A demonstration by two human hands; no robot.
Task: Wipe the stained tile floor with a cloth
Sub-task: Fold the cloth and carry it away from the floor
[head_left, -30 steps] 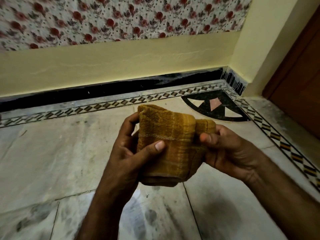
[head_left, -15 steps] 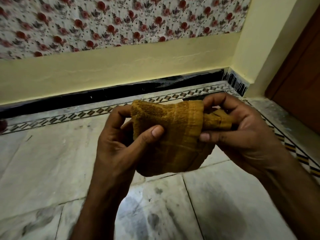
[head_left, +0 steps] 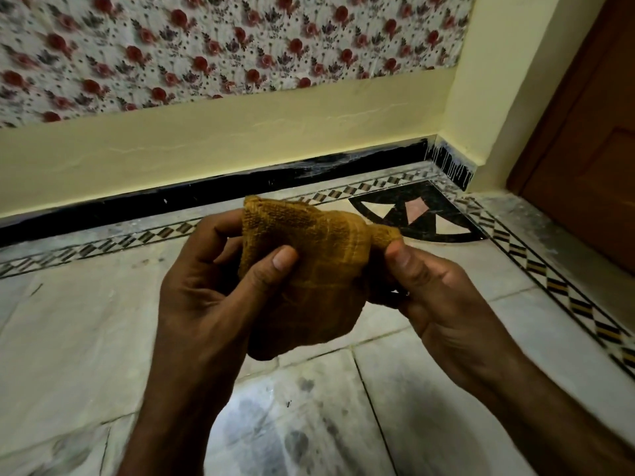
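Wiping not begun: left hand and right hand pinch the folded mustard cloth above the tile floor; dark stains remain.

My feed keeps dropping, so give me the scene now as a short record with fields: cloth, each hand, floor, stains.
cloth: mustard, bunched, held up off the floor
left hand: grip on the cloth's left side, thumb across its front
right hand: pinching the cloth's right corner
floor: pale tiles, patterned border along the wall
stains: dark smudges on the near tile, below the hands
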